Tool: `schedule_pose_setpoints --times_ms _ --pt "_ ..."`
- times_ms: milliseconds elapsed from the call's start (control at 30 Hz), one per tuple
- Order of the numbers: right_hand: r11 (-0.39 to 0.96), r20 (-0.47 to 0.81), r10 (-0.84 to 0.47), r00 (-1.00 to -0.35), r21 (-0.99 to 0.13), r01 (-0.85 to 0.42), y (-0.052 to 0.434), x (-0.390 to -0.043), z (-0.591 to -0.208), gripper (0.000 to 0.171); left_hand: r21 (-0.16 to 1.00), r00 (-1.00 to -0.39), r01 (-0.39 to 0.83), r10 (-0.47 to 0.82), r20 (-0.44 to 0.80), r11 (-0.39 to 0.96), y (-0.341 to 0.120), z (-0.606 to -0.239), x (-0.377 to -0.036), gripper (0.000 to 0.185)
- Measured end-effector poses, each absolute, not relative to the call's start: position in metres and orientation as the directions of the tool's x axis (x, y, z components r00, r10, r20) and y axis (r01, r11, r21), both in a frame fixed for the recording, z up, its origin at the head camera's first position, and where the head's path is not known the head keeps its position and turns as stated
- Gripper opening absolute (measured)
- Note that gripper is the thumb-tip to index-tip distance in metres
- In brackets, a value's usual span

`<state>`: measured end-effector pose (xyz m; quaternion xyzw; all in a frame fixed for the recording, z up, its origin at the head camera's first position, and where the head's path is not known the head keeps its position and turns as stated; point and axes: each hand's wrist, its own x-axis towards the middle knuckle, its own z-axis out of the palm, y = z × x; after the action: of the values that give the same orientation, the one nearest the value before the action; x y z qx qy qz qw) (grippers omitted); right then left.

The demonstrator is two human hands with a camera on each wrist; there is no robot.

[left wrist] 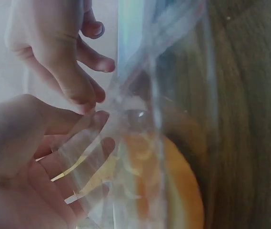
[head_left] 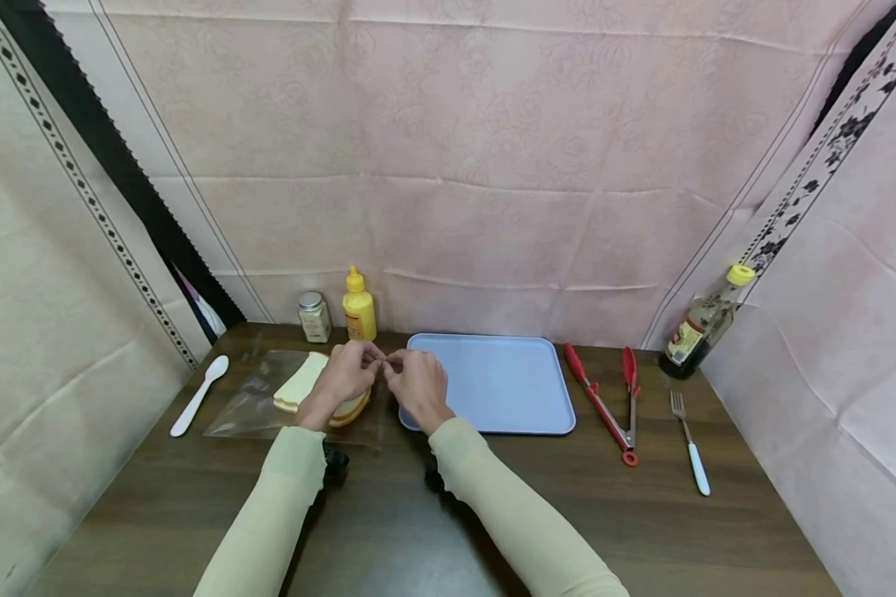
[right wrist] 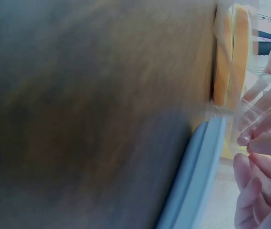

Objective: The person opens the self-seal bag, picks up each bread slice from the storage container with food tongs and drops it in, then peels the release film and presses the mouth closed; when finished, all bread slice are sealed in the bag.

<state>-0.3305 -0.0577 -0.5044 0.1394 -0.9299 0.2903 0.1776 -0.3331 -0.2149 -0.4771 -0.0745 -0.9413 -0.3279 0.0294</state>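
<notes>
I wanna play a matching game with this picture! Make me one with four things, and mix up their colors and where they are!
Things:
1. bread
2. tray
3. tongs
4. spoon

Clues:
A. red, spread apart in a V shape
B. inside the clear bag
C. white, to the left of the bag
D. pale blue, a rectangle with rounded corners

Right pairs: 1-B, 2-D, 3-A, 4-C

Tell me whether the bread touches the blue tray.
Apart. The head view shows a strip of dark tabletop between the bread and the blue tray.
</notes>
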Motion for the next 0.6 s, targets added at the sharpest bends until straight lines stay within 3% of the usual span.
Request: schedule_pose_setpoints --times_ms 267,600 --pt "0.831 0.448 -0.165 -0.879 -0.416 -0.368 -0.0572 -0.3313 -0.5033 0.014 0.614 -0.985 0.17 0.13 0.109 0.771 -0.2107 -0.4756 -0.3307 0.015" --pt "0.803 0.43 -0.118 -0.895 -0.488 -0.341 -0.054 -0.3295 -0.5031 0.01 0.628 -0.984 0.178 0.126 0.128 0.758 -0.2106 -0.4774 -0.3306 0.013"
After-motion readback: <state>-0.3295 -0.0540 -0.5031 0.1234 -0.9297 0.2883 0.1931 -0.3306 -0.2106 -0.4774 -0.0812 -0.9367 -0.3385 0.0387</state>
